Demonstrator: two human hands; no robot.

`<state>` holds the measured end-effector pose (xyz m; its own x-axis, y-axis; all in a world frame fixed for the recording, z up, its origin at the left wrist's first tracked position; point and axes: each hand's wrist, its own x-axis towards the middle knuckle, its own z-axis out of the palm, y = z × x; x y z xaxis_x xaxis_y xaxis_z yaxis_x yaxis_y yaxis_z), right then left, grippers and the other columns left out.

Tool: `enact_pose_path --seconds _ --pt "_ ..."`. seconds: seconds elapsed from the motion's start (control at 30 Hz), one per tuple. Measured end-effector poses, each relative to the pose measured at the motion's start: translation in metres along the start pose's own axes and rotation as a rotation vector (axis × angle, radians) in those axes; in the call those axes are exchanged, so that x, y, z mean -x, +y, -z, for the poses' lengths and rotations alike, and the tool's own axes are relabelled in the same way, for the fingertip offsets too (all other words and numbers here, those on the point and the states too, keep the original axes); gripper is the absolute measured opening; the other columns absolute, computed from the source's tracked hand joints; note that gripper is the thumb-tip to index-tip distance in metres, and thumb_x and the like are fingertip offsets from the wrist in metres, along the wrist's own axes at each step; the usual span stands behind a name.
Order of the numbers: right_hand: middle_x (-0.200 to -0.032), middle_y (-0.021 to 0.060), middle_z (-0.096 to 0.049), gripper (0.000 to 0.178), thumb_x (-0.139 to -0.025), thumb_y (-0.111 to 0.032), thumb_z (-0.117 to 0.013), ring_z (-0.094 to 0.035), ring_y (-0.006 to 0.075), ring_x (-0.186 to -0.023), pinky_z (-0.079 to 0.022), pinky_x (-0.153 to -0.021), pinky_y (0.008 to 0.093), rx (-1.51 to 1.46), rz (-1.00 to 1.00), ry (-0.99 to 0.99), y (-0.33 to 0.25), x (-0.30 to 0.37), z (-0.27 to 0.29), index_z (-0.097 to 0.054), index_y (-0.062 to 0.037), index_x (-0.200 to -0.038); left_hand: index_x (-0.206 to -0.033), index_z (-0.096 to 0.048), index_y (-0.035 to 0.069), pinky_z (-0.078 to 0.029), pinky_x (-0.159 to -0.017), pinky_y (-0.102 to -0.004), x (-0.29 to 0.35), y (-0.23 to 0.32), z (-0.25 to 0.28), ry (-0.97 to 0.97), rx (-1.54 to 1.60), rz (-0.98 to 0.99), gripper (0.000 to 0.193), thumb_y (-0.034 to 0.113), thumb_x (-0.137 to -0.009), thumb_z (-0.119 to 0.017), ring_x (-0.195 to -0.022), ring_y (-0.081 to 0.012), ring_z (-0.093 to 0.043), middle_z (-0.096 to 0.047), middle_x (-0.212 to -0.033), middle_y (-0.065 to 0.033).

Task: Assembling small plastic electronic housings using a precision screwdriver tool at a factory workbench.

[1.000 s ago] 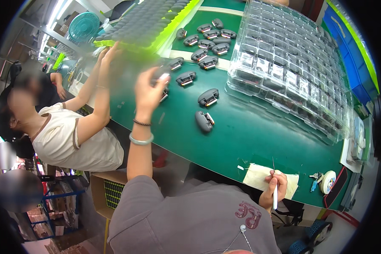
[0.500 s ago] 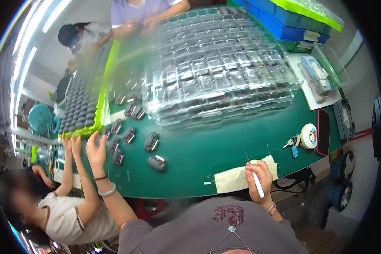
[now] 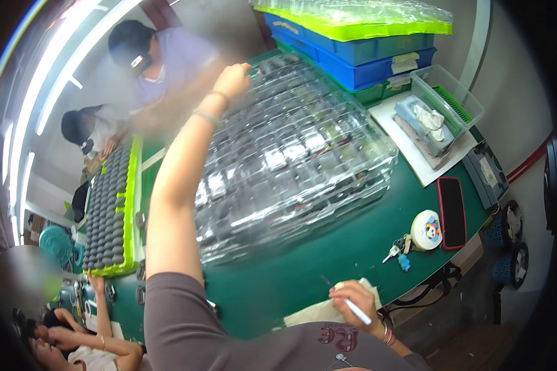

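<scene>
My left arm stretches far forward, and my left hand [image 3: 232, 81] is at the far left corner of the stacked clear plastic trays [image 3: 303, 145]. Its fingers are curled closed; whatever they hold is hidden. Rows of dark pieces show through the tray pockets, and a few dark pieces [image 3: 277, 62] lie at the far end. Low in the view, my right hand [image 3: 354, 298] grips a slim white-handled tool [image 3: 358, 312] with a thin pointed tip. Beneath that hand a pale cloth [image 3: 303, 315] lies at the table's near edge.
On the left stands a lime-green tray [image 3: 132, 226] of grey rounded pieces, touched by a co-worker's hand [image 3: 97, 283]. Keys [image 3: 392, 252], a round white case [image 3: 426, 230] and a phone [image 3: 452, 213] lie to the right. Blue bins [image 3: 353, 71] are stacked behind. Other people sit across.
My left hand has moved from beside the lime-green tray to the far end of the clear trays. My right hand still holds the white-handled tool near the cloth. The view has shifted.
</scene>
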<state>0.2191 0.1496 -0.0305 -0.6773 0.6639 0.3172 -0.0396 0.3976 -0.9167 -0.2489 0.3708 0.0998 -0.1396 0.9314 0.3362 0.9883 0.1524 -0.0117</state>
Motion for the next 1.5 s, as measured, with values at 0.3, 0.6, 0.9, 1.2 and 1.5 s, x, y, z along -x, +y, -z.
enact_pose_path --seconds 0.3,0.6,0.9,1.2,1.5 --pt "-0.090 0.0120 -0.057 0.019 -0.069 0.002 -0.069 -0.063 0.0198 -0.078 -0.053 -0.067 0.0260 -0.046 0.023 0.035 0.017 0.003 0.001 -0.064 -0.0020 -0.087 -0.116 -0.055 0.008 -0.043 -0.090 -0.0388 -0.072 0.016 -0.043 -0.100 -0.098 -0.053 0.052 -0.008 -0.067 -0.053 -0.103 -0.0316 -0.054 -0.058 -0.107 -0.0183" --pt "-0.088 0.0118 -0.058 0.018 -0.068 0.002 -0.068 -0.063 0.0197 -0.077 -0.053 -0.065 0.0251 -0.045 0.040 0.038 0.014 0.002 0.002 -0.065 -0.0022 -0.086 -0.099 -0.052 0.004 -0.047 -0.079 -0.0396 -0.079 -0.024 -0.044 -0.056 -0.300 -0.309 0.031 0.006 -0.070 -0.066 -0.091 -0.0332 -0.057 -0.056 -0.102 -0.0175" --pt "-0.085 0.0152 -0.060 0.010 -0.075 0.000 -0.060 -0.061 0.0255 -0.077 -0.050 -0.066 0.0301 -0.078 -0.060 0.036 0.002 0.003 0.000 -0.063 0.0004 -0.085 -0.099 -0.054 0.000 -0.048 -0.064 -0.0257 0.028 -0.023 0.019 0.284 0.306 0.082 0.028 0.019 -0.081 -0.065 -0.075 -0.0138 -0.062 -0.062 -0.080 -0.0068" --pt "-0.085 0.0106 -0.058 0.034 -0.091 -0.030 -0.049 -0.058 0.0133 -0.066 -0.046 -0.058 0.0229 -0.381 -0.244 0.066 0.000 0.007 -0.005 -0.059 0.0032 -0.092 -0.108 -0.053 0.001 -0.047 -0.061 -0.0217 0.259 0.088 0.125 0.076 1.408 0.466 0.028 0.019 -0.088 -0.056 -0.073 -0.0084 -0.055 -0.059 -0.089 -0.0030" --pt "-0.084 0.0153 -0.061 0.040 -0.091 -0.035 -0.048 -0.057 0.0172 -0.064 -0.047 -0.058 0.0267 -0.215 0.329 0.017 -0.035 -0.079 -0.043 -0.058 0.0030 -0.083 -0.118 -0.046 -0.003 -0.051 -0.070 -0.0265 0.382 0.172 0.077 0.001 1.728 0.584 0.033 0.013 -0.089 -0.052 -0.093 -0.0163 -0.059 -0.058 -0.106 -0.0110"
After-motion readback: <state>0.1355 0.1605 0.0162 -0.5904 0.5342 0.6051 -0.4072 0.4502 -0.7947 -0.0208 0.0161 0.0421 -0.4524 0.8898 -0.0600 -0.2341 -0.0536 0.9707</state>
